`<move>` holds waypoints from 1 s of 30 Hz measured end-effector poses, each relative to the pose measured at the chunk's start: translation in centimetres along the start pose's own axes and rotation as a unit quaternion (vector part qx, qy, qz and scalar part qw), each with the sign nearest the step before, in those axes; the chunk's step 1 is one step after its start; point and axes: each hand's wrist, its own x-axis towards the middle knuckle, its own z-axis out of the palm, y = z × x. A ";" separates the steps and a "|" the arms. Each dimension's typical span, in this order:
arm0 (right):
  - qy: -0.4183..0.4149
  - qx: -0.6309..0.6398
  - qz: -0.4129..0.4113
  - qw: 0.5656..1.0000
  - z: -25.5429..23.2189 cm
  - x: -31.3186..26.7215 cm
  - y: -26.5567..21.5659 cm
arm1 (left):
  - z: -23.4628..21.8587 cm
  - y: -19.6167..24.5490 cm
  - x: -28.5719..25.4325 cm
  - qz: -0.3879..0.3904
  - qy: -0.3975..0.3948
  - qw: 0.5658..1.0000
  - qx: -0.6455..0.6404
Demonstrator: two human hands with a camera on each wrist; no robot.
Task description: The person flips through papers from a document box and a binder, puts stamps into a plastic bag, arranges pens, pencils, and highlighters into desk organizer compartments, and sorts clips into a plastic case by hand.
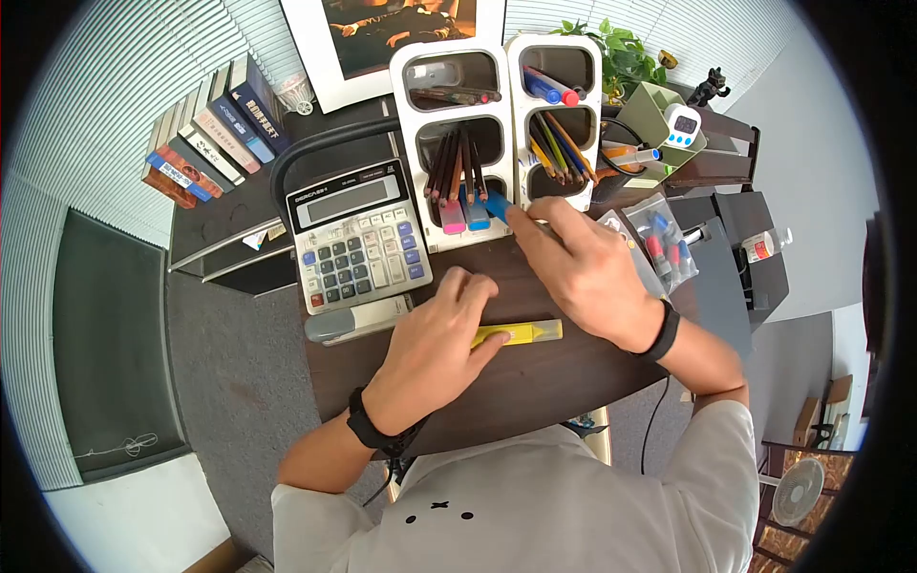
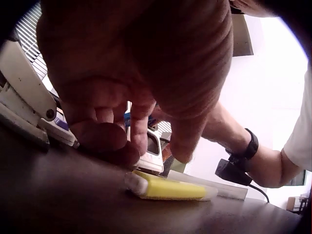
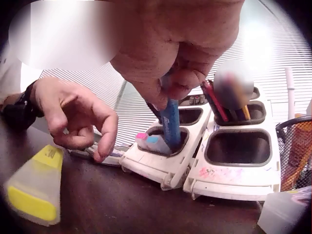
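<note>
dark desk (image 1: 554, 392) holds calculator (image 1: 355, 239) and stapler (image 1: 359, 321) near left hand (image 1: 432, 346)

Blue marker (image 3: 171, 123), yellow highlighter (image 1: 521, 333), white organiser (image 3: 239, 179) (pink-smudged)

The person bends both arms and brings them forward, and the right hand (image 1: 585, 272) reaches farther from the body than the left hand (image 1: 432, 339). The right hand, its back turned upward, makes a pinch with thumb and bent fingers. The left hand is lower, well apart from the right one; its fingers are loosely curved and its thumb (image 1: 491, 350) stands away from them. Both forearms slant inward.
</note>
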 end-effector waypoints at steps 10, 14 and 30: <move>-0.023 0.111 0.064 0.991 2.3 1.2 -0.2 | 0.5 -0.8 -0.4 0.039 -0.050 0.998 -0.007; -0.077 0.087 0.073 0.991 0.1 -0.4 -0.5 | 0.3 -0.8 -0.3 0.040 -0.051 0.998 0.002; 0.018 0.019 0.033 0.999 -1.7 -0.8 -0.3 | 0.6 -0.6 0.3 -0.043 0.122 0.985 -0.114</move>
